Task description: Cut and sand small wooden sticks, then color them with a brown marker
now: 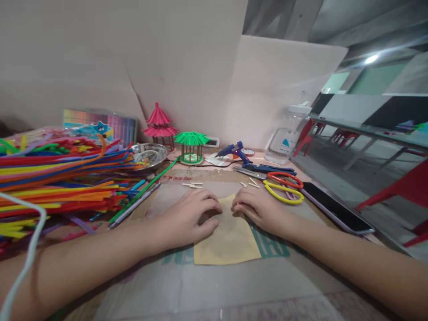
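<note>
A sheet of yellowish paper, perhaps sandpaper, lies flat on the work surface between my hands. My left hand rests at its left edge, fingers curved and thumb apart, with nothing seen between them. On the right edge, my right hand has its fingers curled together; whether they hold something small is hidden. Short pale sticks lie just beyond my left hand, and several more sticks lie beyond the right. Scissors with yellow and red handles are close to my right hand.
Colourful pipe cleaners pile up at left beside a metal bowl. Behind stand a green-roofed model pavilion, a pink one, a blue glue gun and a plastic bottle. A phone lies at right.
</note>
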Available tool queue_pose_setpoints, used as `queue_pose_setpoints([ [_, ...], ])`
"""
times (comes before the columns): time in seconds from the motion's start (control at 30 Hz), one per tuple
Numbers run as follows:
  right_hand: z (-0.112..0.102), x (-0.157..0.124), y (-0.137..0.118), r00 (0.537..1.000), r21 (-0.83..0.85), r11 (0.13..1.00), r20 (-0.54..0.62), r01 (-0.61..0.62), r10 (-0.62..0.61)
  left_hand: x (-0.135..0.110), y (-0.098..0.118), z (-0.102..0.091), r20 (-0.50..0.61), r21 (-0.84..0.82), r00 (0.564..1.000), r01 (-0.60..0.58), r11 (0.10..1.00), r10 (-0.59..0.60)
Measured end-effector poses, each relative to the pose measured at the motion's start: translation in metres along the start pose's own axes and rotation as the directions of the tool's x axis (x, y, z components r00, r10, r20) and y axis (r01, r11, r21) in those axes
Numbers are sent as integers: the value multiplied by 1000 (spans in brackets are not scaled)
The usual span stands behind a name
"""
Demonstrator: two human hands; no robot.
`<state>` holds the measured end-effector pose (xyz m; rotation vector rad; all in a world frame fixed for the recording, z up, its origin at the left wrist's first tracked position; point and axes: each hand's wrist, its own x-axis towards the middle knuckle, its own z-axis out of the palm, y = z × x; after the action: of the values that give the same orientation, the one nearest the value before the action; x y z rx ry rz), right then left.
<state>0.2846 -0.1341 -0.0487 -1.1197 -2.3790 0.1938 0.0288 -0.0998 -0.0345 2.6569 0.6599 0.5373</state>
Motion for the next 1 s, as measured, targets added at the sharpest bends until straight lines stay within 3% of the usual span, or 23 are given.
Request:
queue_pose_setpoints([
  [0.2, -2, 2, -2, 999, -131, 991, -31, 20, -25, 1, 1, -2, 23, 64, 999, -36, 997, 35],
  [0.5, -2, 0, -2, 998, -135, 990, -45, 44, -50, 4, -1, 0, 36, 105, 994, -107, 989, 104],
  [0.77, -4, -2, -4, 999, -205, 978, -35, 32, -40, 3, -2, -1, 65, 98, 993, -101, 990, 95],
  [1.0, -4, 2, -9, 996, -119, 989, 6, 93, -93, 5, -2, 0, 65, 132, 991, -123, 984, 115],
])
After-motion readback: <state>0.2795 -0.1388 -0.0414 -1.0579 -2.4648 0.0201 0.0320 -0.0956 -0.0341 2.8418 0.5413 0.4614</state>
